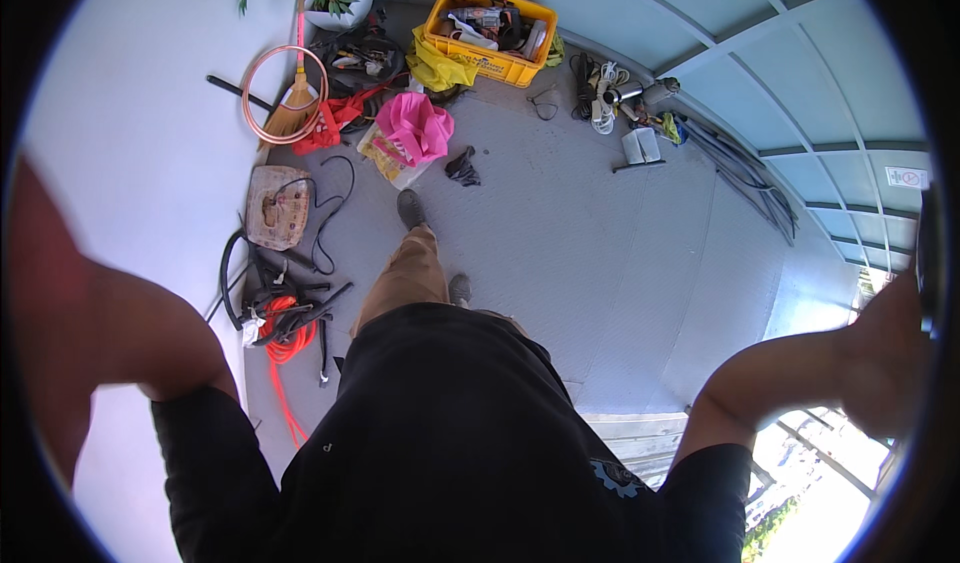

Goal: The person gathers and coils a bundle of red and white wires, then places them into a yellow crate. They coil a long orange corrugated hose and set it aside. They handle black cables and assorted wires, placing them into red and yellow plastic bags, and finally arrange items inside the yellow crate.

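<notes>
Both my arms are raised at the sides, bent at the elbows. My left arm point(150, 328) goes up along the left rim, and its blurred forearm point(42, 303) runs out of the picture before any fingers show. At the right rim my right arm point(790, 373) rises the same way, close and partly cut off. A dark band-like thing point(930, 263) shows beside it; what it is I cannot make out. Neither hand's fingers are visible, so anything they hold is hidden. Below me are my black shirt point(450, 433), tan trousers point(405, 278) and grey shoes point(411, 209).
A yellow crate point(510, 70) with power tools stands at the far wall. Near it lie a pink bag point(414, 128), a broom point(292, 113), a copper tubing coil point(247, 93) and white cables point(603, 98). Left are a stained box point(279, 208), an orange hose point(285, 338) and black tubing point(232, 273).
</notes>
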